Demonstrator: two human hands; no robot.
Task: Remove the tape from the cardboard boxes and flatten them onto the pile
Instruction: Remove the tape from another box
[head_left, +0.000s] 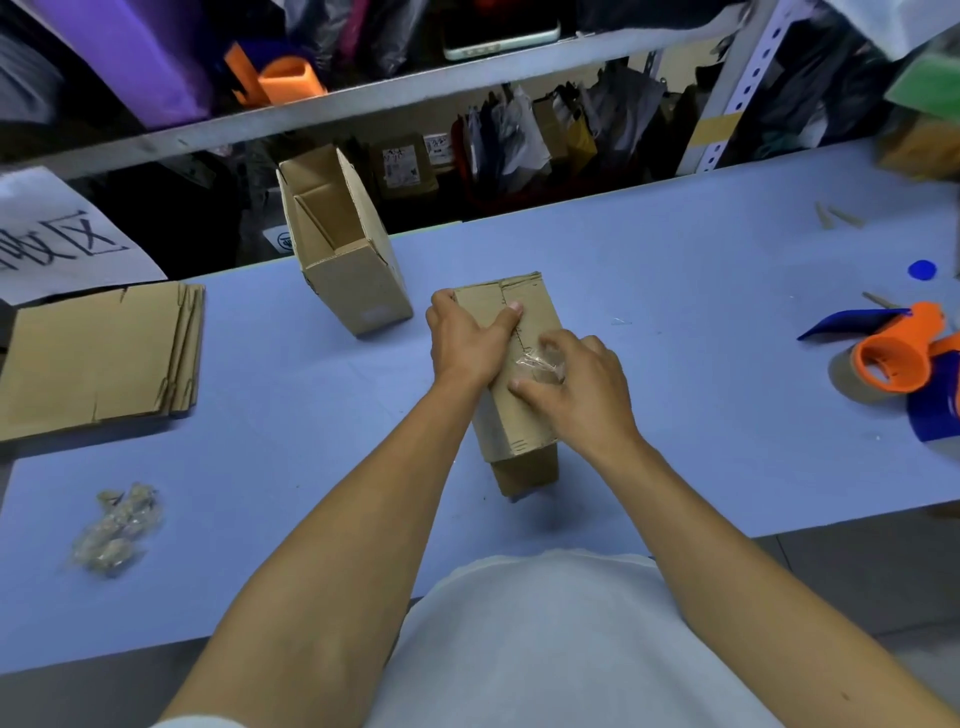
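Nearest the body, along the table's (727, 415) front edge, the blue top lies bare on both sides of the forearms, apart from a wad of peeled tape (115, 529) well off to the left. Just past that, at the middle of the table, stands a small cardboard box (519, 415), upright on its end and tilted slightly. The left hand (467, 338) grips its upper left side, thumb laid across the top face along the seam. The right hand (576, 384) is curled on the right side of that face, fingers closed on a crumpled strip of clear tape (537, 366) that touches the cardboard. Left of the hands, well apart, a pile of flattened boxes (98, 353) lies flat near the table's left edge. Beyond the hands, a second box (343, 249) stands open-topped, just beside the far edge. Between these things the surface is free. At the right edge sits an orange and blue tape dispenser (904, 358). Farthest back, a metal shelf (363, 93) holds bags and parcels.
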